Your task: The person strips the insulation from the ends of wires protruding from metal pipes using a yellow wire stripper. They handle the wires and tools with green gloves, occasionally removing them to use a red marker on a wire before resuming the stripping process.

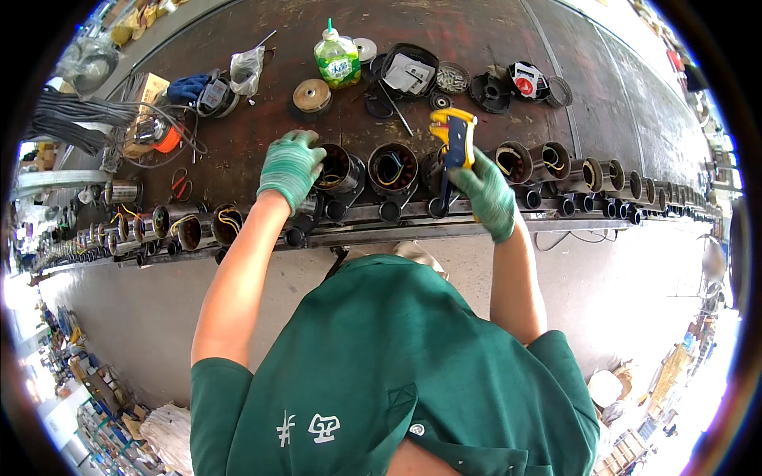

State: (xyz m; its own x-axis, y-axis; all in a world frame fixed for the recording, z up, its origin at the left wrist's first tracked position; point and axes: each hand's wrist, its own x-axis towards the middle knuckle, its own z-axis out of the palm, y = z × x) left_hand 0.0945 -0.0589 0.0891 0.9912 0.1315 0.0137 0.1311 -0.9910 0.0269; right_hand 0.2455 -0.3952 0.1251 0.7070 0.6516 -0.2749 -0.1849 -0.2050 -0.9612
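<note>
Two hands in green knitted work gloves are over the near edge of a dark brown, scuffed workbench [476, 32], and here is how they stand. The right hand [488, 197] is closed round a yellow and navy-blue hand tool [458, 144], plier-like, held above the row with its yellow head pointing away from the body. Over on the left, the left hand [290, 168] has its fingers bent at the rim of an open cylindrical metal housing [339, 170]; whether they grip that rim or merely rest there, I cannot tell from here.

Just right of it stands a second dark metal housing [393, 168], blue and pale yellow wires [390, 165] curling inside its mouth. Between the hands, then, that one sits untouched.

Now, the handling: the tool looks light and rigid, best taken low on its handles, clear of the head. The housings should be heavy, stiff and perhaps slick on the outer wall; a firm hold round the outside of the rim looks safest. Those thin wires seem soft and easily nicked, so fingers ought to stay off them. Farther back, a clear bottle with a green label [339, 65] stands upright.
</note>
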